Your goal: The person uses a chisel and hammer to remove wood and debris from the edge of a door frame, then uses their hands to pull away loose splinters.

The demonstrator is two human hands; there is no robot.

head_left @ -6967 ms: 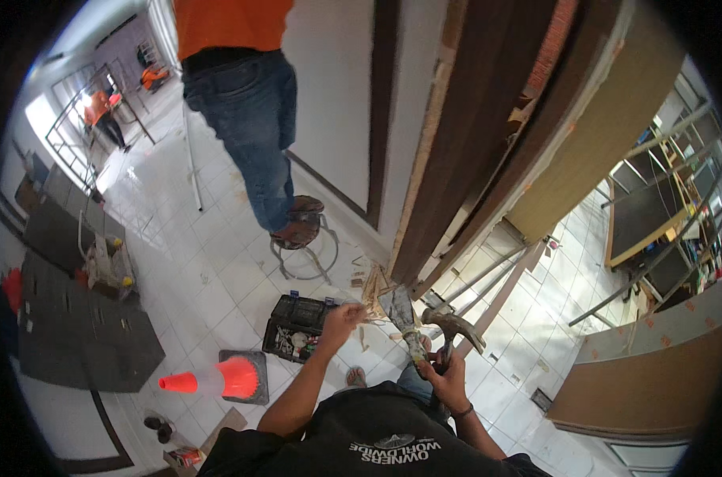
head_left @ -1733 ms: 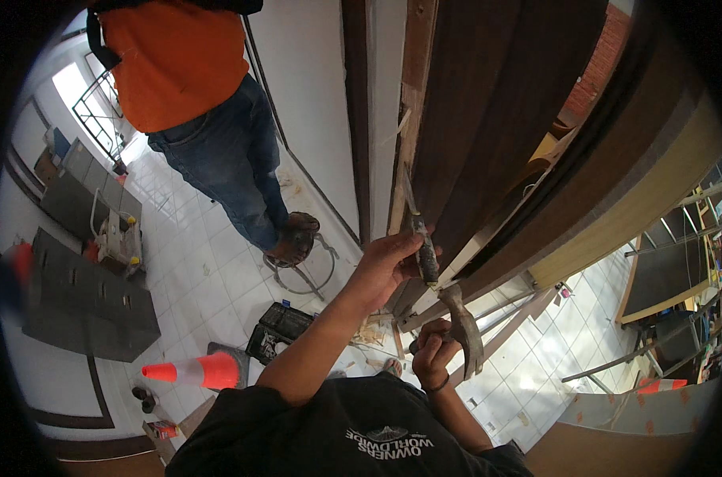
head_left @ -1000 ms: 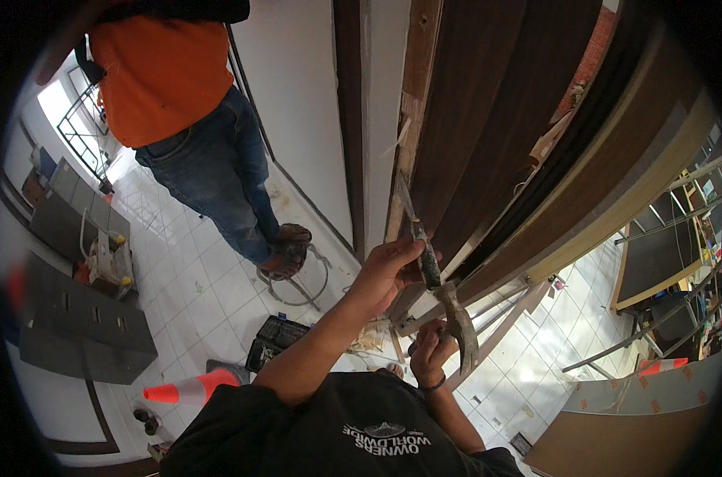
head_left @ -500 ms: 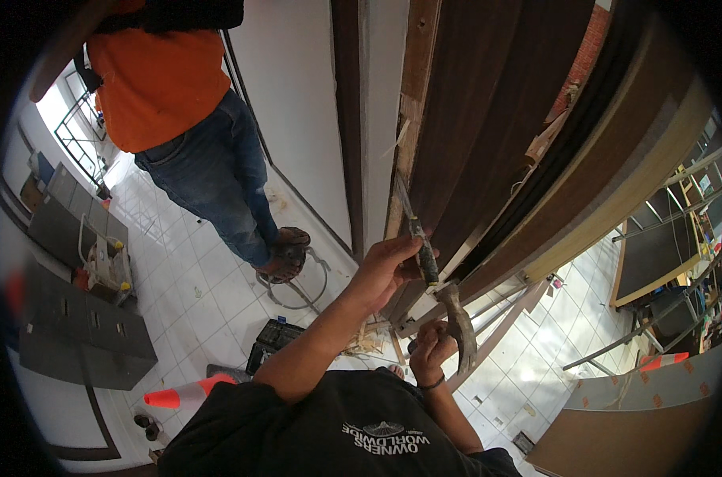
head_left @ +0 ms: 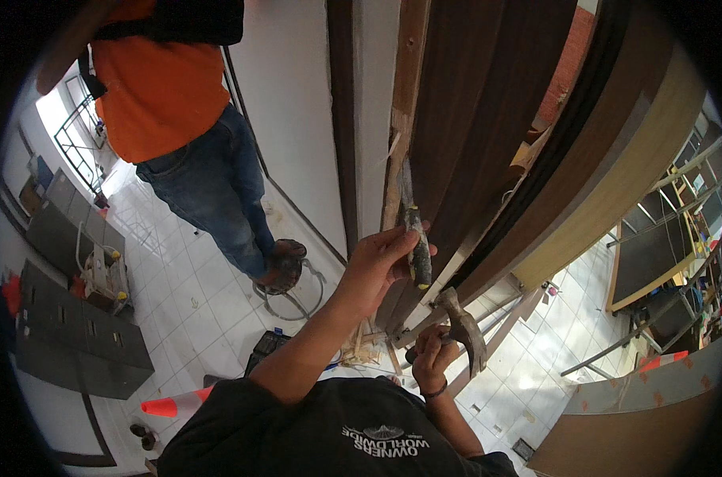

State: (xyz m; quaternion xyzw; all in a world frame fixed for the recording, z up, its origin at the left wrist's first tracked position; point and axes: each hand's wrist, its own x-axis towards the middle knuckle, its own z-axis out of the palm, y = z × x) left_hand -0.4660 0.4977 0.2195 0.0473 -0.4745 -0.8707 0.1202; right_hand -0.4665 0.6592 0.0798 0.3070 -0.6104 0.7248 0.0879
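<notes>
A worker's left hand (head_left: 377, 262) closed its grip around the dark handle of a chisel (head_left: 413, 238), whose blade pointed up into the seam between a splintered pale wooden jamb (head_left: 399, 119) and a dark brown door panel (head_left: 488, 103). Lower down, the right hand (head_left: 431, 359) wrapped its grip around the handle of a claw hammer (head_left: 464, 330), its steel head held clear of the chisel's butt.

The chisel looked stiff and light, best held mid-handle as it was, leaving the yellow-tipped end free to be struck; its handle seemed scuffed and possibly slick. The hammer appeared head-heavy, likely calling for a firm hold low on the shaft. The jamb wood looked brittle, already torn into slivers.

Close by stood a second person in an orange shirt (head_left: 158, 87) and blue jeans, one shoe (head_left: 280, 266) planted beside a coil of cable on the white tiled floor (head_left: 178, 302). An orange traffic cone (head_left: 174, 405) lay on its side, near grey metal cabinets (head_left: 75, 334). Leaning boards (head_left: 607, 183) crowded the right, narrowing any swing.
</notes>
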